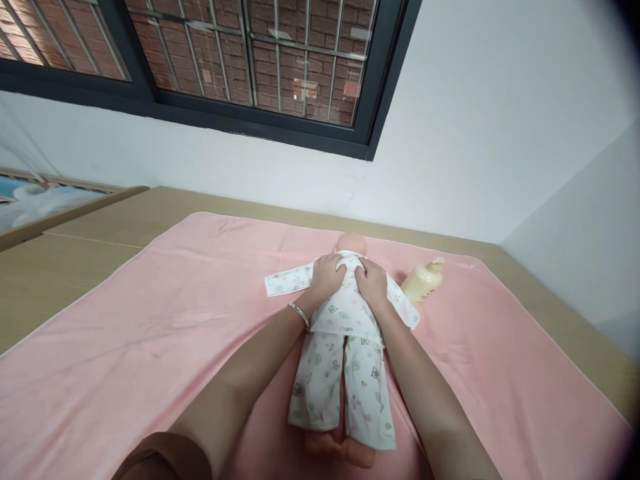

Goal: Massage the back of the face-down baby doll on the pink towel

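Observation:
A bald baby doll (345, 313) lies stretched out on a pink blanket (165, 313), its head (351, 243) away from me and its bare feet toward me. It wears a white long-sleeved top and white trousers with small printed figures. My left hand (329, 275), below a silver bangle (299, 315), rests on the upper left of the doll's torso. Opposite it, my right hand (373, 281) lies on the upper right. Both thumbs point inward and stand apart from the fingers. The doll's face is not visible.
A pale yellow pump bottle (423, 281) lies tilted beside the doll's right-hand sleeve. Under the blanket is a wooden surface (95, 260), bordered by a white wall (450, 147). Above is a dark-framed window (260, 123) with metal bars. Bluish-white bedding (47, 203) shows at far left.

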### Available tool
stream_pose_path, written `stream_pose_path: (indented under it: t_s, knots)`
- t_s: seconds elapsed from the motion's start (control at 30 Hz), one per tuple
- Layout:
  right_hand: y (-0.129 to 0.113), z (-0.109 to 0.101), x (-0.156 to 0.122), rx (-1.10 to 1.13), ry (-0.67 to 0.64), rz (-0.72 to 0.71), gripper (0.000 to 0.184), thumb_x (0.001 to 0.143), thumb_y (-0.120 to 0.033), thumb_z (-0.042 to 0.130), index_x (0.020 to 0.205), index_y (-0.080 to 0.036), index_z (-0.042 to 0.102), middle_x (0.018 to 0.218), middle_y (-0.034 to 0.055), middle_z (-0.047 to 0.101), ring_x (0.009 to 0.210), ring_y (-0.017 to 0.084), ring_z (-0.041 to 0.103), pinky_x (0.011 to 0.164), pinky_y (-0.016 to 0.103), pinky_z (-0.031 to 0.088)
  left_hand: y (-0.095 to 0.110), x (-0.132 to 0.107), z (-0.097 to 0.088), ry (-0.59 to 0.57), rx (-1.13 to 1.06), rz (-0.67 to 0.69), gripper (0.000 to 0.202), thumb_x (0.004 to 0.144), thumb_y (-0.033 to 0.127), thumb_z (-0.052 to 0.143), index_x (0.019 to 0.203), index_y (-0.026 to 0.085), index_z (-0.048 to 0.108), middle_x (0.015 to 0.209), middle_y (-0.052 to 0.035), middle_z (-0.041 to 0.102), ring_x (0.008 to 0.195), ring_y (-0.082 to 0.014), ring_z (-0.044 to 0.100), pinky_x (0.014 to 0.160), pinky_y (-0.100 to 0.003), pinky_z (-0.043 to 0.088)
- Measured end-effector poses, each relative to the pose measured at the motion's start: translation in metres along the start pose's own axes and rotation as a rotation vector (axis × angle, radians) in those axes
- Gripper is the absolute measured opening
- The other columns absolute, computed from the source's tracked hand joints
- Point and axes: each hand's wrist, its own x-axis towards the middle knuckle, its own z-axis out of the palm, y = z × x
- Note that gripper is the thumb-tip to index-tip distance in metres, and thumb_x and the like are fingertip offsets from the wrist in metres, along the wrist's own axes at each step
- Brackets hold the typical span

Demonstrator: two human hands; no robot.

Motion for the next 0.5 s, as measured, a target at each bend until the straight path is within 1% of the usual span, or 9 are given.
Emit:
stream_pose_path:
  t_s: [0.2,0.4,0.5]
  knots:
    - [0.0011,0.0009,0.0002,-0.027,0.002,-0.016,0.041,0.09,-0.025,0.038,0.119,-0.018,0.066,0.116,0.0083,0.07,0.107,0.025,0.062,0.097,0.034,0.042,-0.0014,0.001,0.0017,0.002,0.013,-0.007,0.032,0.088,0.023,0.048,0.115,0.02,0.065,0.123,-0.006,0.068,0.117,-0.0244,0.058,0.108,-0.041,0.039]
    - [-0.0004,-0.0033,0.0032,-0.106,-0.084,-0.047,0.042,0.092,-0.025,0.038,0.125,-0.015,0.062,0.124,0.0115,0.067,0.112,0.026,0.06,0.1,0.036,0.041,-0.0004,0.0012,0.0007,-0.02,0.059,0.046,0.032,0.089,0.022,0.046,0.115,0.02,0.065,0.122,-0.0067,0.068,0.117,-0.0242,0.058,0.107,-0.041,0.039]
    - [0.0004,-0.0032,0.0042,-0.102,-0.081,-0.068,0.042,0.092,-0.023,0.039,0.126,-0.016,0.062,0.125,0.0108,0.067,0.113,0.025,0.06,0.099,0.034,0.041,0.0006,0.0002,-0.0016,-0.021,0.071,0.061,0.031,0.09,0.022,0.045,0.114,0.021,0.065,0.118,-0.0063,0.069,0.115,-0.0239,0.059,0.104,-0.041,0.04]
